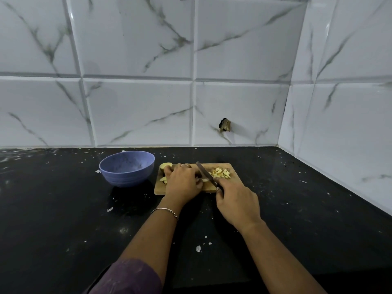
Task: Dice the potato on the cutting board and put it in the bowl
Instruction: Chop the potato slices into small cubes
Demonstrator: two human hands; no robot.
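We note right hand (pixel 237 205) grasping the knife (pixel 206 174) over the cutting board (pixel 232 184); left hand (pixel 182 181) clasps potato (pixel 163 179); diced pieces (pixel 221 173) lie far right; bowl (pixel 127 177) stands left

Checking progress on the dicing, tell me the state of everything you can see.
Bowl: upright, empty.
Cutting board: flat on the counter.
Diced potato: piled on the board's right end.
Potato chunk: uncut, at the board's left end.
Potato slices: held down by left hand.
Knife: gripped by right hand, blade across the board.
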